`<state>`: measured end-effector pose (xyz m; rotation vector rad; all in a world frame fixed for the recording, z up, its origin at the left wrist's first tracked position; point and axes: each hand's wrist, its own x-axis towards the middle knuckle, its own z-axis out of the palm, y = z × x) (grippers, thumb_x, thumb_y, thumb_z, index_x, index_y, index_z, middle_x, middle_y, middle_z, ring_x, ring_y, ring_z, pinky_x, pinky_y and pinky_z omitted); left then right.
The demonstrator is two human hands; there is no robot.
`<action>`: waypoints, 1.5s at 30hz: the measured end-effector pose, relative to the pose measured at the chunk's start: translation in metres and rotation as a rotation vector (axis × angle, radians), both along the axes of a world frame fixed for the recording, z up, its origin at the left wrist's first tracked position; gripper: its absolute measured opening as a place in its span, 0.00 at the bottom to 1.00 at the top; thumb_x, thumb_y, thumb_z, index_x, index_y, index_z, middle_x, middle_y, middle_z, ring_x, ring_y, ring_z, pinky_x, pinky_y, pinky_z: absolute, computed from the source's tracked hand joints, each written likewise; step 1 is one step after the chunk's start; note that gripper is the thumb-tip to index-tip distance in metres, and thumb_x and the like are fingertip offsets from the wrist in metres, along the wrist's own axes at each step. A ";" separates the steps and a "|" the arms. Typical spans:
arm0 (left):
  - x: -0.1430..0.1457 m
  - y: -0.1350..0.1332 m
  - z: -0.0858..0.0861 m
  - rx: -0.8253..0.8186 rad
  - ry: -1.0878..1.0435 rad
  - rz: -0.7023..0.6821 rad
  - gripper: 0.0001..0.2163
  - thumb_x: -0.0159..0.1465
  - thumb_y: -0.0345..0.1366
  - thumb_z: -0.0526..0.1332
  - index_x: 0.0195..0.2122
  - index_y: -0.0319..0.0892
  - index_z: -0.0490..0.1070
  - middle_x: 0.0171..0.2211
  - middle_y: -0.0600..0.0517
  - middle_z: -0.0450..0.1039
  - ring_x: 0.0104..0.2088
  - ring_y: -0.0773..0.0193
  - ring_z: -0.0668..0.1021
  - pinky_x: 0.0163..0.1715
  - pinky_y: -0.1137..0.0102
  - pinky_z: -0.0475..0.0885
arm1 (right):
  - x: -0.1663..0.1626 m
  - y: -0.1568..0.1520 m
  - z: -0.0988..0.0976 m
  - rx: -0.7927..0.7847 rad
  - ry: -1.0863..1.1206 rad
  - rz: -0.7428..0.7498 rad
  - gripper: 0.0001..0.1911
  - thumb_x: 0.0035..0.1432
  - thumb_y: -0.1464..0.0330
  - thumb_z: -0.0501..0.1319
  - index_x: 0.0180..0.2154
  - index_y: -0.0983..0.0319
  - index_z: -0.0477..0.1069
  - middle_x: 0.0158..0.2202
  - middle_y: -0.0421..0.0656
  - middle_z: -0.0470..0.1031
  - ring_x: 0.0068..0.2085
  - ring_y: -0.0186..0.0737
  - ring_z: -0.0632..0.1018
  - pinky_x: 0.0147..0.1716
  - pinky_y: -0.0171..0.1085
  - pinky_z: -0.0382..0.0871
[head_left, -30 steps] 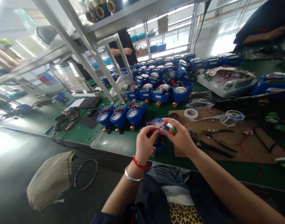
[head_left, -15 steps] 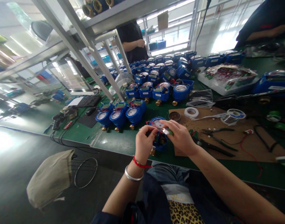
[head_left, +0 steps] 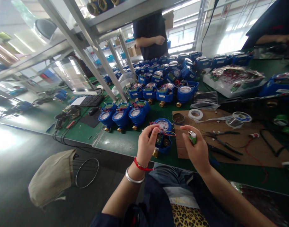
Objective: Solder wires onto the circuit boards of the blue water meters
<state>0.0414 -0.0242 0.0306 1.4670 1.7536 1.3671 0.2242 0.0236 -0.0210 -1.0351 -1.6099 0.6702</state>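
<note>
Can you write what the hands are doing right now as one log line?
left hand: pinching thin red wires | right hand: gripping small green-and-white cylinder | between them: round blue water meter on green bench

Left wrist (head_left: pixel 137 170) — red string, silver bangle

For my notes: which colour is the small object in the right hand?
Green and silver-white object in the right hand, head view.

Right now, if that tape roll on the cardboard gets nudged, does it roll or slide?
The tape roll lies flat on the cardboard, so it would likely slide, not roll. It looks hollow, so probably light. Its loose tail may drag.
</note>
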 end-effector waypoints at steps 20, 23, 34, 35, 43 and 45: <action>-0.017 0.006 -0.004 0.096 0.229 0.010 0.17 0.68 0.43 0.55 0.53 0.41 0.69 0.53 0.43 0.71 0.54 0.58 0.72 0.56 0.63 0.65 | 0.004 -0.023 -0.059 -0.166 -0.081 0.026 0.16 0.64 0.63 0.56 0.53 0.59 0.65 0.47 0.44 0.76 0.48 0.40 0.76 0.49 0.39 0.67; -0.033 0.009 -0.016 -0.012 0.137 0.093 0.20 0.68 0.46 0.52 0.53 0.38 0.69 0.54 0.42 0.71 0.56 0.56 0.71 0.58 0.62 0.62 | 0.004 -0.023 -0.058 -0.191 -0.103 0.013 0.17 0.64 0.62 0.55 0.53 0.59 0.66 0.47 0.44 0.76 0.49 0.41 0.76 0.50 0.40 0.67; -0.048 0.019 -0.039 -0.469 -0.556 -0.151 0.21 0.62 0.51 0.59 0.44 0.37 0.76 0.41 0.47 0.79 0.41 0.59 0.77 0.45 0.66 0.70 | 0.003 -0.023 -0.058 -0.261 -0.166 -0.003 0.20 0.63 0.59 0.54 0.54 0.59 0.66 0.48 0.45 0.76 0.48 0.44 0.76 0.49 0.41 0.67; -0.048 0.018 -0.038 -0.481 -0.598 -0.176 0.21 0.62 0.52 0.59 0.43 0.37 0.77 0.40 0.47 0.79 0.40 0.59 0.77 0.45 0.66 0.70 | 0.002 -0.024 -0.058 -0.273 -0.176 -0.007 0.20 0.63 0.58 0.54 0.54 0.59 0.66 0.48 0.45 0.76 0.48 0.44 0.77 0.48 0.41 0.68; -0.045 0.000 -0.035 -0.410 -0.838 -0.145 0.18 0.59 0.48 0.65 0.40 0.36 0.76 0.34 0.49 0.78 0.32 0.67 0.75 0.38 0.72 0.68 | 0.002 -0.025 -0.057 -0.315 -0.283 -0.041 0.25 0.62 0.54 0.53 0.55 0.60 0.67 0.46 0.49 0.77 0.44 0.49 0.78 0.42 0.43 0.70; -0.043 -0.008 -0.036 -0.372 -0.872 -0.096 0.18 0.57 0.47 0.67 0.38 0.35 0.76 0.32 0.50 0.77 0.30 0.68 0.75 0.36 0.73 0.68 | 0.002 -0.025 -0.057 -0.326 -0.302 -0.046 0.27 0.61 0.52 0.52 0.55 0.60 0.68 0.47 0.50 0.76 0.44 0.50 0.78 0.41 0.43 0.70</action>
